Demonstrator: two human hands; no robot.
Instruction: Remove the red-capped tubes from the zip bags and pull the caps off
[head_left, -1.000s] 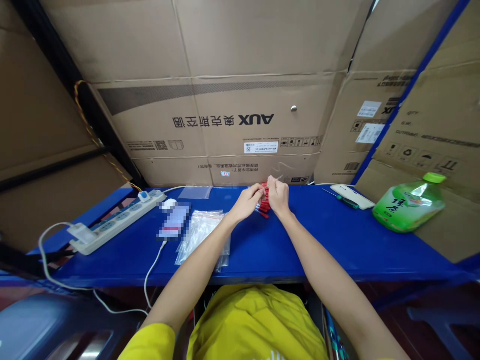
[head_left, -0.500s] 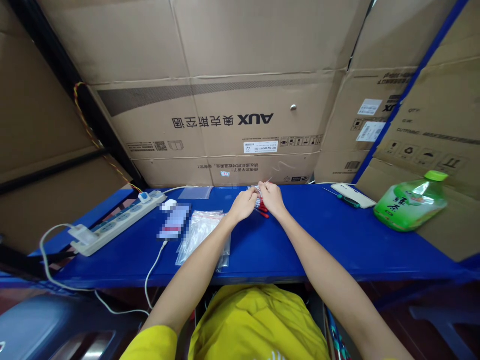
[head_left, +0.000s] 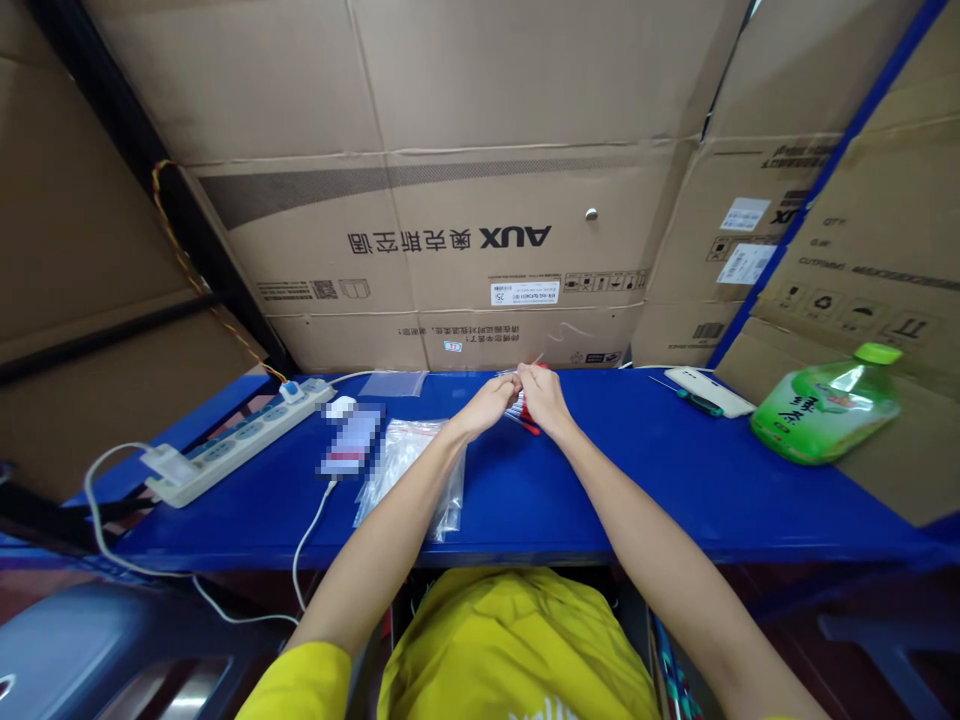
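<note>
Over the blue tabletop (head_left: 660,490), my left hand (head_left: 489,402) and my right hand (head_left: 544,397) meet at the fingertips. Both are closed, with thumbs and fingers pinched together. What sits between the fingertips is too small and covered to make out. Between and under the hands lies a bundle of thin pale pen-like sticks with red ends (head_left: 531,428), partly hidden by my fingers. A thin pale tip pokes out above my right hand. Left of my left forearm is a stack of clear plastic bags (head_left: 405,460), partly covered by that arm.
At the left are a white power strip (head_left: 247,435) and a phone (head_left: 352,440) on a cable. A green bottle (head_left: 825,405) leans at the right, near a green-handled screwdriver (head_left: 697,402) and a white flat object (head_left: 712,390). Cardboard (head_left: 450,90) walls the back.
Both hands stay together in the same place, with only slight finger movement over the red-ended sticks. The whole view has shifted a little.
</note>
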